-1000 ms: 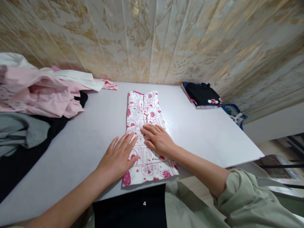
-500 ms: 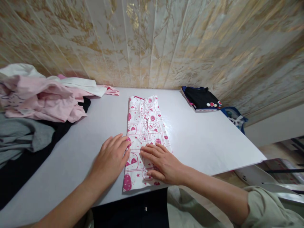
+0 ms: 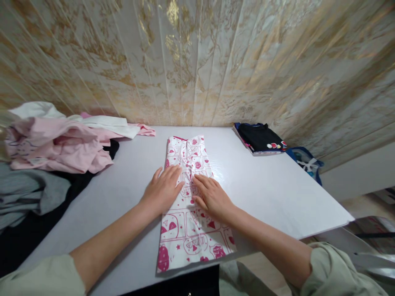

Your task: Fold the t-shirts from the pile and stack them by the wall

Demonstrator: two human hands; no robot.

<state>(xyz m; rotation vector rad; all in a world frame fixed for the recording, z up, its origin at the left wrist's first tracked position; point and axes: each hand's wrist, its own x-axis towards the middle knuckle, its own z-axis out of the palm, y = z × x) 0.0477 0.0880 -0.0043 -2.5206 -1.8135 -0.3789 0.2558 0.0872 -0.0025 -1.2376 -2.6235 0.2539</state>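
A white garment with a pink cartoon print lies folded into a long strip on the white table, its near end close to the front edge. On its left side, about halfway up, my left hand rests flat with the fingers stretched out. My right hand lies across the middle and right side of the cloth, palm down and fingers extended. Neither hand grips the fabric. The garment's kind cannot be made out from this fold.
Pink clothing, a grey garment and black cloth are heaped at the left. Folded dark clothes sit at the back right, beside a blue bag. A patterned wall stands behind the table.
Both hands have slid away from me along the garment, from its near part to its middle. My left hand now lies further onto the cloth. The camera view has tilted up slightly.
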